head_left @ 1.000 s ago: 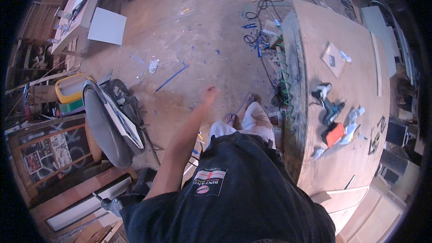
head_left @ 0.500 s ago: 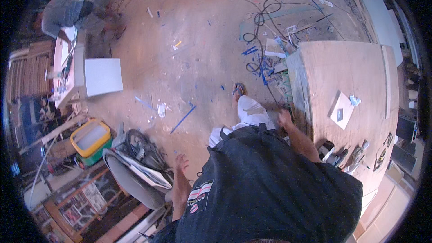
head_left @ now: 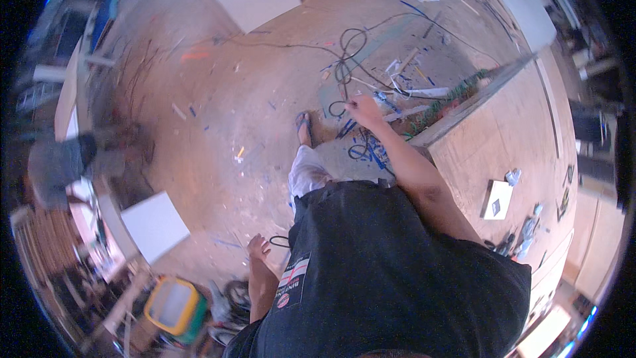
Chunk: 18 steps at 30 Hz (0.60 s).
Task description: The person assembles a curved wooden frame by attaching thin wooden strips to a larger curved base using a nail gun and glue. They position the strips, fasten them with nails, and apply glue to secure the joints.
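Note:
My left hand [head_left: 259, 247] hangs low beside my body, its fingers loosely apart and nothing in them. A thin dark loop [head_left: 279, 241] shows just to its right. Stretched out ahead of me, my right hand [head_left: 363, 111] has its fingers curled in, and I see nothing held in it. Behind that hand, a dark cable [head_left: 352, 41] lies in loops on the floor, overlapped by the fingertips in the picture; no grip on it shows. My sandalled foot [head_left: 304, 126] is planted on the floor left of the cable.
To the right stands a wooden worktable [head_left: 477, 152] bearing a small pale board [head_left: 498, 200] and tools. Blue scraps [head_left: 377, 152] litter the floor. A person [head_left: 56, 172] bends over a bench at left, near a white panel [head_left: 156, 227]. A yellow-rimmed tub [head_left: 172, 305] stands lower left.
The view has turned and advanced, bringing the cable loops nearer. My right hand has swung forward from beside the worktable; my left hand stays low at my side.

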{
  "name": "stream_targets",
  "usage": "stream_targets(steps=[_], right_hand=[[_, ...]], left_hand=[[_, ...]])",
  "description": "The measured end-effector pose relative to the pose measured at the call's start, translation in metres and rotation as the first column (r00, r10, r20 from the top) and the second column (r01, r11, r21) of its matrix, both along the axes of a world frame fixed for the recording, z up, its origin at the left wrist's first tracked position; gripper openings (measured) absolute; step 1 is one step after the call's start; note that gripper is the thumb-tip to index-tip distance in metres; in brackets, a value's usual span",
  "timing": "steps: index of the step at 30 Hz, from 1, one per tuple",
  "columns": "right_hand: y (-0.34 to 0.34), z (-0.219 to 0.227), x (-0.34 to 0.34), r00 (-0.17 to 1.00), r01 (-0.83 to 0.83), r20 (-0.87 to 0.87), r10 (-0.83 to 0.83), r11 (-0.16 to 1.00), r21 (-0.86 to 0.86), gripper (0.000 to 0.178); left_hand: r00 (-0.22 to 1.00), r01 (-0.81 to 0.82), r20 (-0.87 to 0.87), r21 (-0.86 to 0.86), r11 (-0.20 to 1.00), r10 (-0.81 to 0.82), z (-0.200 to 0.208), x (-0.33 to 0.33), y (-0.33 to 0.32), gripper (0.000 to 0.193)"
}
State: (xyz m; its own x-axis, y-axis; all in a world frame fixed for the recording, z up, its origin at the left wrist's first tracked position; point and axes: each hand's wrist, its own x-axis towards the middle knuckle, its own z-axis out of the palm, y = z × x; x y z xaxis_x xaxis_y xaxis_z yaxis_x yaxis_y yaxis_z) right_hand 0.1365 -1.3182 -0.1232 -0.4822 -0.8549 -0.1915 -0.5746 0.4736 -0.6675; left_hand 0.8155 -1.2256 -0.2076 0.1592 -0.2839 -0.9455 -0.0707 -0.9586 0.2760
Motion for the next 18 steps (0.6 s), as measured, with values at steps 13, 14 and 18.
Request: stream_targets(steps=[13, 14, 18], right_hand=[[0.29, -0.117, 0.026, 0.978, 0.198, -0.192, -0.084, 0.674, 0.712, 0.036], [0.267, -0.12, 0.033, 0.973, 0.225, -0.121, -0.199, 0.674, 0.703, 0.035], [0.167, -0.115, 0.032, 0.74, 0.436, 0.046, -0.671, 0.531, 0.727, 0.032]], left_hand=[[0.382, 0.845, 0.456, -0.525, 0.103, -0.804, 0.066, -0.511, -0.605, 0.037], [0.439, 0.813, 0.431, -0.565, 0.143, -0.788, 0.076, -0.542, -0.626, 0.036], [0.319, 0.836, 0.496, -0.549, -0.008, -0.808, 0.082, -0.678, -0.68, 0.035]])
